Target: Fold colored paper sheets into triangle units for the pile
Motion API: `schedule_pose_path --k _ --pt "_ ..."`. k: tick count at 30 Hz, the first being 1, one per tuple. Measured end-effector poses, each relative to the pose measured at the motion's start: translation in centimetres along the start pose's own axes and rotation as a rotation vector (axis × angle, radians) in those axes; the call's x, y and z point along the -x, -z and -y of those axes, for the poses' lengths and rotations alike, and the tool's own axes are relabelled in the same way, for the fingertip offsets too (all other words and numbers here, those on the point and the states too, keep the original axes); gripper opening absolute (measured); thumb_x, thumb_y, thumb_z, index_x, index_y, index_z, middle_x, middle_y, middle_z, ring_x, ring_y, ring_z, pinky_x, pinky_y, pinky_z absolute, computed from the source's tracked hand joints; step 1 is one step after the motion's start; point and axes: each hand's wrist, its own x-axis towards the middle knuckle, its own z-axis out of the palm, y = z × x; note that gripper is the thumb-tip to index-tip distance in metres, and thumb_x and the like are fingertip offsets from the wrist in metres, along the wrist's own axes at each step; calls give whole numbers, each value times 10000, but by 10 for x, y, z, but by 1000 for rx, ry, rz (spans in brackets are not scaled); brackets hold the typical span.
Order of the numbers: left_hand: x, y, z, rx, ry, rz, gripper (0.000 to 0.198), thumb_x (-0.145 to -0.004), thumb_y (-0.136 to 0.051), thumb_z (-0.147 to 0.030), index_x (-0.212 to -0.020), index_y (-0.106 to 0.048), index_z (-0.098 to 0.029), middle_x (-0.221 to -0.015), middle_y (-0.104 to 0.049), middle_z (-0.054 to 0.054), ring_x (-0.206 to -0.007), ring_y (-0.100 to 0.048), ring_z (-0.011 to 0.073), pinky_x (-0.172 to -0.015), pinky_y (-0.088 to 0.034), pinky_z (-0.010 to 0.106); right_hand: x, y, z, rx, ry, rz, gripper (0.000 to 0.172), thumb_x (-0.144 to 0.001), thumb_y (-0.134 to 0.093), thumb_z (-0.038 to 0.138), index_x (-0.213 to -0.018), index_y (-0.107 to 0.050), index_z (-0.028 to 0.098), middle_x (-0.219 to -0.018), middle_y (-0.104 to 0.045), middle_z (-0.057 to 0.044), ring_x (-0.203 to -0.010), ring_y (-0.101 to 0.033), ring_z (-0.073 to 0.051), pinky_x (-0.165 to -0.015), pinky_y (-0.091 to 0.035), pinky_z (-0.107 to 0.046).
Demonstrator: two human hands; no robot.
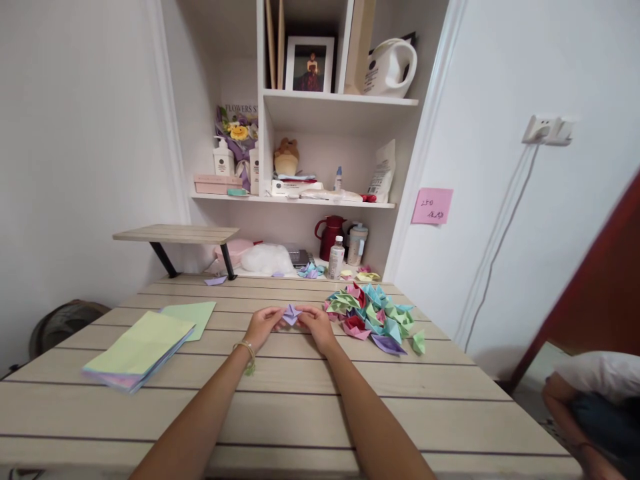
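Note:
Both of my hands meet at the middle of the wooden table [300, 400]. My left hand [265, 325] and my right hand [315, 322] pinch a small lilac folded paper piece [291, 313] from either side, just above the tabletop. A beaded bracelet [247, 351] sits on my left wrist. Right of my right hand lies a heap of folded paper pieces [373, 313] in pink, green, blue and purple.
A stack of pastel paper sheets [140, 348] lies at the left, with a green sheet [193, 315] behind it. Shelves [325, 200] with bottles, a red jug [331, 237] and a photo frame stand at the back. Another person [595, 400] crouches at lower right.

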Motion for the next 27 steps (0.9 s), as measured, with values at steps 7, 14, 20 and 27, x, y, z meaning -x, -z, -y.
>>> schedule_pose_path --k 7,14,20,27 --pt "0 0 0 -34 -4 -62 310 -609 -649 -400 -708 -646 -106 -602 -647 38 -535 -576 123 -504 -440 211 2 -3 2 36 -16 11 304 -540 -715 369 -711 -651 125 -641 -646 -39 -526 -548 -115 -545 -445 -244" --pt "5 -3 -3 -41 39 31 465 -609 -665 -358 -989 -571 -108 -644 -670 65 -551 -613 146 -515 -441 224 1 -4 0 72 60 -68 337 -563 -693 378 -791 -600 148 -508 -571 25 -460 -497 -100 -467 -388 -211" --pt "10 -9 -7 -90 73 148 489 -605 -672 -337 -1025 -578 -105 -610 -664 51 -556 -607 149 -550 -440 232 -1 -2 -3 141 54 -56 333 -545 -691 372 -769 -620 136 -476 -515 42 -418 -411 -76 -412 -306 -195" --pt "4 -4 3 -76 36 83 302 -600 -674 -360 -766 -638 -111 -491 -600 6 -431 -530 106 -457 -404 205 3 -5 1 115 74 -9 541 -541 -710 333 -1027 -557 151 -528 -565 40 -452 -466 -87 -444 -350 -195"
